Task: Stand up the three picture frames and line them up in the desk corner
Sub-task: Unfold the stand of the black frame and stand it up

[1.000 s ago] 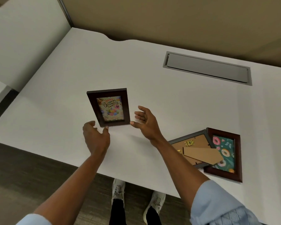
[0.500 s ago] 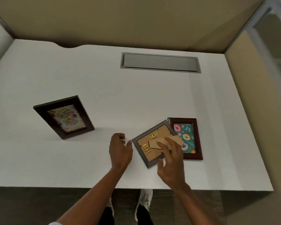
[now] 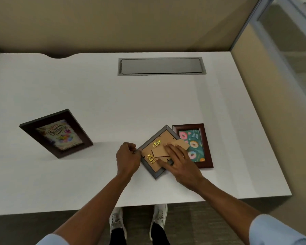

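grey frame (image 3: 155, 152) face-down near desk (image 3: 78, 89) front edge, overlapping donut frame (image 3: 193, 145) | left hand (image 3: 127, 159) pinches its left corner; right hand (image 3: 179, 160) fingers flat on easel leg (image 3: 173, 147) | birthday frame (image 3: 56, 132) stands, left | risk: lifting drags donut frame; leg hinge may snap if forced
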Available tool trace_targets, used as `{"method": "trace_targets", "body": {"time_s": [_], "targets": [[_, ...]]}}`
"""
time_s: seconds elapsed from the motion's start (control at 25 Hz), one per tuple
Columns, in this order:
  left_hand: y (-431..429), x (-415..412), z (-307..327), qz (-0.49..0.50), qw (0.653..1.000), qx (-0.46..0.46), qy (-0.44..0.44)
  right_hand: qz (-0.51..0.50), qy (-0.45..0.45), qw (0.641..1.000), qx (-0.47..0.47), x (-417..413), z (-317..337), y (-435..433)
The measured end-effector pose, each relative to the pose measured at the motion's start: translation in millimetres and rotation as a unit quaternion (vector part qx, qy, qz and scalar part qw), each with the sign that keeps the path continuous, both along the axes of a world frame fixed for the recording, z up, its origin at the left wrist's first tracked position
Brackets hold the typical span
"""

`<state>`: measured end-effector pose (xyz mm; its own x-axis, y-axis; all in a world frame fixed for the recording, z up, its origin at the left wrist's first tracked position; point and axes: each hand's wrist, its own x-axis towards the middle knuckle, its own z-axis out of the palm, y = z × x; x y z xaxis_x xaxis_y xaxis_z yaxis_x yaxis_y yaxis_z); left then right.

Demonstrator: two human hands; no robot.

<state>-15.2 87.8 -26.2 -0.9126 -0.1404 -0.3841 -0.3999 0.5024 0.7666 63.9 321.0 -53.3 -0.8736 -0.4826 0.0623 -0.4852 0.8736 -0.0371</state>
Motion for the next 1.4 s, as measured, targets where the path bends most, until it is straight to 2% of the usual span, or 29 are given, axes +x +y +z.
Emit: {"method": "trace_targets", "body": {"time_s": [0.12,0.2,0.36,0.44,0.52,0.6,0.68,0.88,0.96,1.04,1.24,1.4], "targets": [[-3,-2,5,0.008,1.000,0.008,-0.019,0.049,0.025,0.998,0.034,0,-5,5],[-8,-2,8,0.007,0.999,0.018,-0.028,0.054,0.045,0.997,0.024,1,-7,5],[-23,-6,20,0.019,0.998,0.053,-0.035,0.019,0.108,0.992,-0.066,-3,7,-13],[-32,-13,29,0.058,0.990,0.121,-0.032,-0.035,0.143,0.978,-0.145,-12,23,-29],[-39,-20,41,0.094,0.972,0.216,-0.025,-0.110,0.162,0.946,-0.257,-25,40,-45],[-44,-22,50,0.096,0.954,0.285,-0.002,-0.186,0.141,0.890,-0.391,-39,59,-59],[-44,-19,54,0.065,0.947,0.313,0.022,-0.249,0.094,0.831,-0.489,-53,74,-70],[-49,-21,53,0.004,0.971,0.228,0.067,-0.353,-0.048,0.725,-0.590,-78,70,-77],[-53,-26,53,-0.009,0.977,0.204,0.066,-0.364,-0.096,0.701,-0.606,-80,69,-79],[-55,-29,52,-0.014,0.980,0.191,0.061,-0.366,-0.117,0.699,-0.603,-81,69,-81],[-57,-29,48,0.016,0.969,0.239,0.055,-0.354,-0.110,0.760,-0.534,-86,75,-83],[-60,-30,46,0.023,0.964,0.256,0.061,-0.324,-0.160,0.733,-0.577,-95,77,-90]]}}
